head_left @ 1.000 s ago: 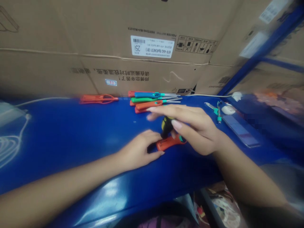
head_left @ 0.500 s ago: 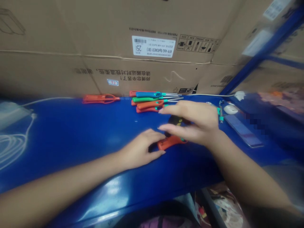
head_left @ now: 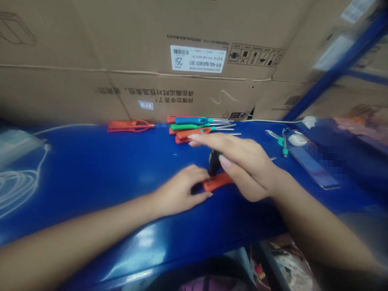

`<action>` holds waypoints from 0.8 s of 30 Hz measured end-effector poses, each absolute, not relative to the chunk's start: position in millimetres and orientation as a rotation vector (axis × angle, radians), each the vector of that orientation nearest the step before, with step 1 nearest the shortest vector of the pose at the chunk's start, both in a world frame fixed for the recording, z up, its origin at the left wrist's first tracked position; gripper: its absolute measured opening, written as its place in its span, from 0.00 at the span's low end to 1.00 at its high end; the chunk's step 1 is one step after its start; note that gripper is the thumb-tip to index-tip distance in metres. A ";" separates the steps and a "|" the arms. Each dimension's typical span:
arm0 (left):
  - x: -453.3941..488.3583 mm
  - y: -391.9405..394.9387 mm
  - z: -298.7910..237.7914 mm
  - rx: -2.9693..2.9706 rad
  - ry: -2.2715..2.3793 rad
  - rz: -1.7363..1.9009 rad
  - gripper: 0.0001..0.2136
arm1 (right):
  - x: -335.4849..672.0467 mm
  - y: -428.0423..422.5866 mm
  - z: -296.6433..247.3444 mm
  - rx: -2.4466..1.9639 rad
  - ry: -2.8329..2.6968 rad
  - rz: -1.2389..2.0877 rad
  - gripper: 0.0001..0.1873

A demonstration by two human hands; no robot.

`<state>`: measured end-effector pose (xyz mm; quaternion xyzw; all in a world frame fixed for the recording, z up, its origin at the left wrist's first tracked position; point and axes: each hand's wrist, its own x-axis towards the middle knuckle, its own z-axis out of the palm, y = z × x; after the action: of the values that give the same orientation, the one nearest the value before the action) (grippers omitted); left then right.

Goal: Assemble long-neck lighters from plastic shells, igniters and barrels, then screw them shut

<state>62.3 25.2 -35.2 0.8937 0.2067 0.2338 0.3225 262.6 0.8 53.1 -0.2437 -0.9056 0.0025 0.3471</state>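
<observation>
A long-nosed lighter with an orange handle (head_left: 217, 182) lies on the blue table in front of me. My left hand (head_left: 184, 188) pinches its left end between thumb and fingers. Over that end a black and yellow screwdriver (head_left: 214, 163) stands nearly upright, its tip hidden by the left fingers. My right hand (head_left: 247, 161) has it between the thumb and the stretched fingers, covering part of its handle. The right hand also hides the lighter's nose end. Behind lie several lighters (head_left: 190, 127) in red, orange, green and blue, with metal noses pointing right.
Orange casing parts (head_left: 130, 125) lie at the back left. On the right are small metal tubes with green ends (head_left: 284, 145), a white earbud-like piece (head_left: 297, 140) and a phone (head_left: 315, 167). A white cable (head_left: 21, 186) coils at left. A cardboard box (head_left: 136, 52) walls the back.
My right hand has turned about the screwdriver, its fingertips sweeping left and its thumb moving right across the handle. The left hand has stayed on the lighter.
</observation>
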 end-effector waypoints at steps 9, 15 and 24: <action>62.3 24.8 -34.4 2.355 0.532 0.635 0.11 | 262.6 1.6 52.7 -0.545 -2.218 -0.294 0.14; 62.3 24.0 -34.7 2.357 0.525 0.643 0.09 | 260.1 -0.1 52.2 -0.576 -2.205 -0.121 0.09; 61.7 23.6 -37.1 2.325 0.522 0.637 0.13 | 259.3 0.8 52.8 -0.632 -2.372 0.149 0.18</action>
<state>61.7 23.6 -37.1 0.8894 0.1998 0.2436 0.3311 259.3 0.8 52.8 -0.2422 -0.9090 0.0571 0.3343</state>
